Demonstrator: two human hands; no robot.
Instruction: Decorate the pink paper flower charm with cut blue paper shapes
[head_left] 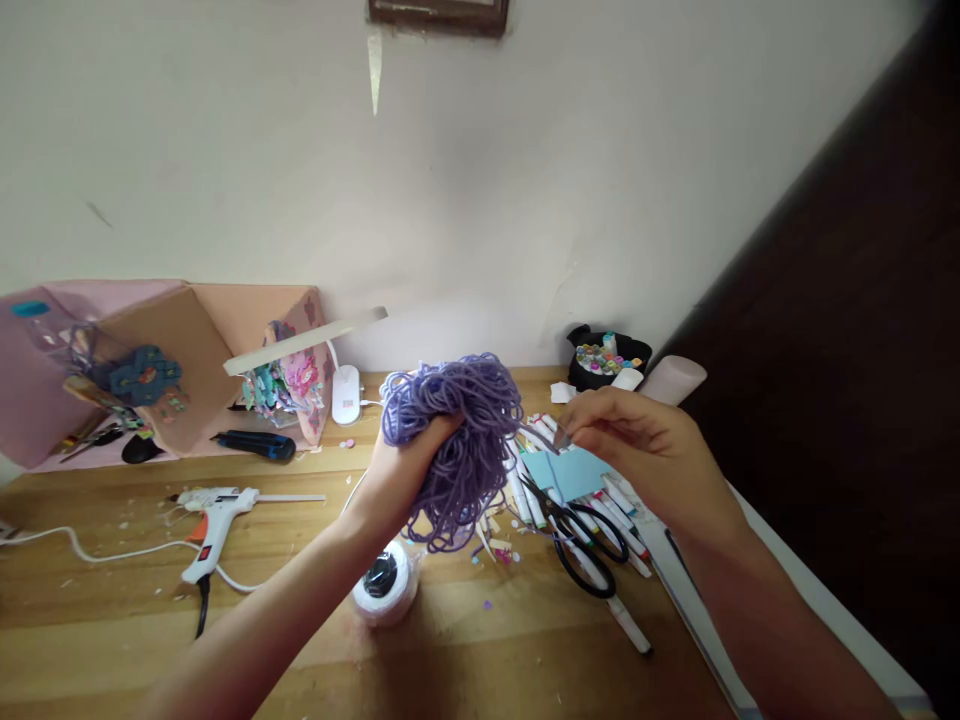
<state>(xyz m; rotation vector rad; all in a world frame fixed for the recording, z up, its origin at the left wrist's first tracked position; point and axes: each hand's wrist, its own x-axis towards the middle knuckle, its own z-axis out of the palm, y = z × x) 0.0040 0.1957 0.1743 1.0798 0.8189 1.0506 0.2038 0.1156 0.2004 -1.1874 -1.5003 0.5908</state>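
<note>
Our left hand is clenched around a bundle of purple cord, gripping it from below at mid-height above the wooden table. The cord is thin, lavender and tangled into a loose, rounded mass: a dome of crowded loops swells above the fist, and longer loops hang beneath it, reaching down toward the tabletop. Our right hand is just beside the bundle on its right, with thumb and forefinger pinched together on one strand drawn out sideways from the mass; the other fingers are curled in.

Directly below the hanging loops stands a white spool, near our left forearm. To the right of it lie black-handled scissors on top of scattered white markers and a light blue sheet, with small paper scraps around them. Behind our right hand a black tub of marker caps stands at the wall. Well apart on the left lie a white glue gun with its cable, a dark utility knife, a white desk lamp and pink card boxes holding decorated pieces.
</note>
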